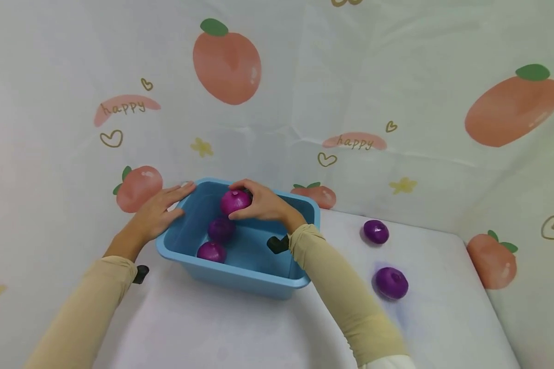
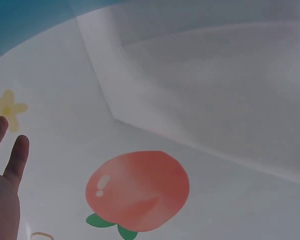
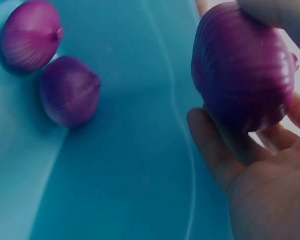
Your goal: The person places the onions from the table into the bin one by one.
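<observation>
My right hand (image 1: 263, 203) grips a purple onion (image 1: 234, 203) between thumb and fingers, over the back left part of a blue plastic basin (image 1: 240, 272). In the right wrist view the held onion (image 3: 245, 67) appears large, with fingers around its side and below it. Two more onions lie in the basin against its left side: a darker one (image 1: 221, 229) and a brighter one (image 1: 211, 252) nearer the front. My left hand (image 1: 159, 210) rests on the basin's left rim with fingers extended; the left wrist view shows only some of its fingers (image 2: 16, 160).
Two purple onions lie on the white-covered table right of the basin, one farther back (image 1: 376, 232) and one nearer (image 1: 391, 283). A white cloth backdrop (image 1: 277, 102) printed with fruit stands close behind the basin and along both sides.
</observation>
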Motion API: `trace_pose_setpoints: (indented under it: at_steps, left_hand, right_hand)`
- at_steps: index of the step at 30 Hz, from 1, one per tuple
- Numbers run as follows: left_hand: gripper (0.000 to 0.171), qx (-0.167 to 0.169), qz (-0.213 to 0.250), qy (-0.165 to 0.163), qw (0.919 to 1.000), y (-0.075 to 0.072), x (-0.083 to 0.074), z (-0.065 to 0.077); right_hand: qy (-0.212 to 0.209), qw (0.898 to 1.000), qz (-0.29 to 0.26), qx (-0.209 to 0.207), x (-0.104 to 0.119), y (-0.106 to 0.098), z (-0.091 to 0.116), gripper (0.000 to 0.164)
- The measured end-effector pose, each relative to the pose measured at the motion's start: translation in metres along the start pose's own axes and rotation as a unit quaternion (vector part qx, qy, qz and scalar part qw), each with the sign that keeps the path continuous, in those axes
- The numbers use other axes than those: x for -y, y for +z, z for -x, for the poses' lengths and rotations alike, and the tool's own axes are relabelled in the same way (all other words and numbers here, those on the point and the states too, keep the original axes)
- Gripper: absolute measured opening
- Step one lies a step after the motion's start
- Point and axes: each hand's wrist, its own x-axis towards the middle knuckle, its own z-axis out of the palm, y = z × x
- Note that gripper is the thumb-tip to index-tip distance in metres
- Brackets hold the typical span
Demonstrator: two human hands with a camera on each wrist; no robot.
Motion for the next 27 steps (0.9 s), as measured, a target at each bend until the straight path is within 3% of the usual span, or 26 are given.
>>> trace_pose_setpoints:
  at_steps: [6,14,21,27]
  left_hand:
    - [0.063,-0.001,0.000,-0.008,1.0000,0.000,-0.002,-0.002]
    - [0.062,-0.002,-0.002,-0.007,1.0000,-0.001,-0.004,-0.002]
    - [0.063,-0.008,-0.002,-0.007,0.9999,0.001,-0.002,0.000]
    - [0.062,-0.005,-0.009,-0.009,0.9999,0.001,-0.002,0.001]
  right_hand:
    - [0.022,1.000,0.003,0.007,-0.004,0.008,-0.004,0.079]
    - [0.062,0.996,0.059,0.040,-0.018,0.016,0.000,0.076]
    - [0.136,0.978,0.112,0.108,-0.029,0.022,0.002,0.074]
    - [0.162,0.972,0.114,0.126,-0.036,0.024,0.002,0.075]
